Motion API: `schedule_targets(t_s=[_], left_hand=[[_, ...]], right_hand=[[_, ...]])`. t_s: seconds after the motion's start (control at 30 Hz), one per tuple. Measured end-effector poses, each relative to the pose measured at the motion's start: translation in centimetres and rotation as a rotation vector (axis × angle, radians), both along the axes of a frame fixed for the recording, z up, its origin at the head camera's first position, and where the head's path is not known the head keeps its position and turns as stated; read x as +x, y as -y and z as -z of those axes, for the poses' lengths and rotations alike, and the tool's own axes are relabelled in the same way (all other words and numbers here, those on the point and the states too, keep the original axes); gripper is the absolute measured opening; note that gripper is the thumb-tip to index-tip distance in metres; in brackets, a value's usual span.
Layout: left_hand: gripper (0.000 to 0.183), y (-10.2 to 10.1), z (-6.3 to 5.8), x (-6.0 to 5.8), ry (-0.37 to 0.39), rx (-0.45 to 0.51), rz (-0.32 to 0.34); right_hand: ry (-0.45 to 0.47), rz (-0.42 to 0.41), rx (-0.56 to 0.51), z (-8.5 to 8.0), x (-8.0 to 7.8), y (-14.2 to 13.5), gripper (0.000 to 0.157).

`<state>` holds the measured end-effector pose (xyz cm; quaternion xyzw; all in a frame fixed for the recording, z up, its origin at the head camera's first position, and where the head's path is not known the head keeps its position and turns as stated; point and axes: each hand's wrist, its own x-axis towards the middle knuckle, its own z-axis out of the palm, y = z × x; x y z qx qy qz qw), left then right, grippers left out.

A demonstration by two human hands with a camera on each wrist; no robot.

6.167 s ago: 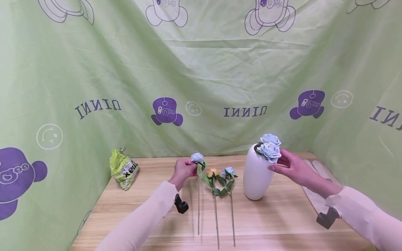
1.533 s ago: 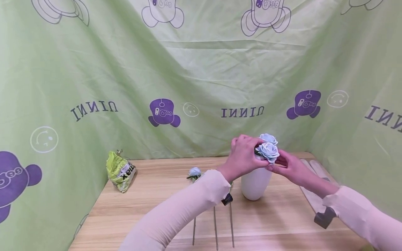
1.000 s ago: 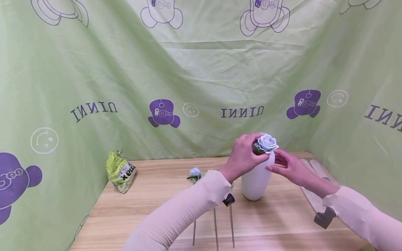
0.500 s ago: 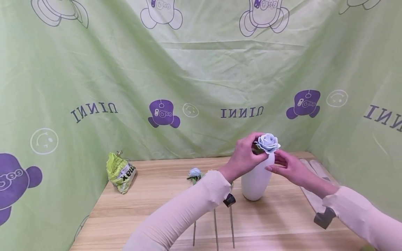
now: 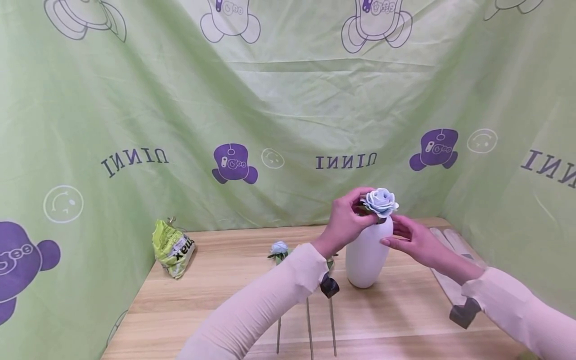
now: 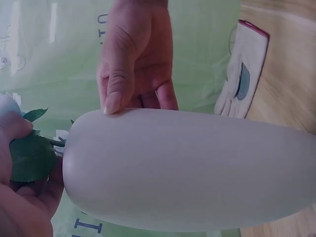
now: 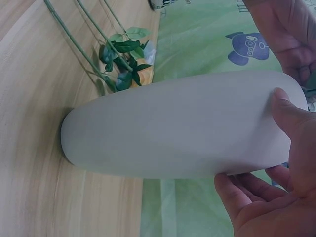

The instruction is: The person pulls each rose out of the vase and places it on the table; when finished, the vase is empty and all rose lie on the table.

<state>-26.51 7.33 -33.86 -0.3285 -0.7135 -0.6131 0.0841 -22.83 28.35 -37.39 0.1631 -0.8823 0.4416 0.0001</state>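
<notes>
A tall white vase (image 5: 369, 257) stands on the wooden table. My right hand (image 5: 416, 241) grips its upper side, with the thumb and fingers on opposite sides in the right wrist view. Over the vase mouth, my left hand (image 5: 344, 220) pinches a light blue artificial rose (image 5: 381, 202) just under the bloom. A green leaf (image 6: 32, 158) lies against the left fingers, and a stem runs to the vase rim in the left wrist view. Behind that stem shows a bit of another pale bloom (image 6: 60, 134); in the head view it is hidden.
Left of the vase, several stemmed roses lie on the table: a blue rose (image 5: 279, 247) and an orange rose (image 7: 144, 78) among them, partly behind my left sleeve. A green bag (image 5: 173, 248) sits far left. Pale work gloves (image 6: 249, 69) lie at the right edge.
From a blue rose lying on the table, my left hand has come over to the vase and taken hold of a blue rose there. That bloom has just risen slightly; the right hand stays put.
</notes>
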Motion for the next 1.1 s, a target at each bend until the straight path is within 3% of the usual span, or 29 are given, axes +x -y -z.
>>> schedule_targets(t_s=[0.1,0.2,0.37,0.67,1.1], left_hand=[[0.051,-0.1,-0.1,-0.2,0.068,0.047,0.001],[0.052,-0.1,-0.3,-0.3,0.088,0.056,-0.022],[0.054,-0.1,-0.5,-0.3,0.09,0.057,-0.063],[0.055,0.0,-0.8,-0.4,0.067,0.056,-0.053],[0.05,0.0,-2.4,-0.5,0.055,0.082,-0.063]], right_hand=[[-0.01,-0.007,-0.004,0.0,0.0,0.0,0.074],[-0.013,-0.007,-0.005,0.0,0.0,0.0,0.073],[-0.019,-0.002,0.005,0.0,0.0,0.0,0.072],[-0.01,0.001,0.003,0.0,0.0,0.1,0.073],[-0.005,0.012,0.001,-0.1,0.1,0.2,0.072]])
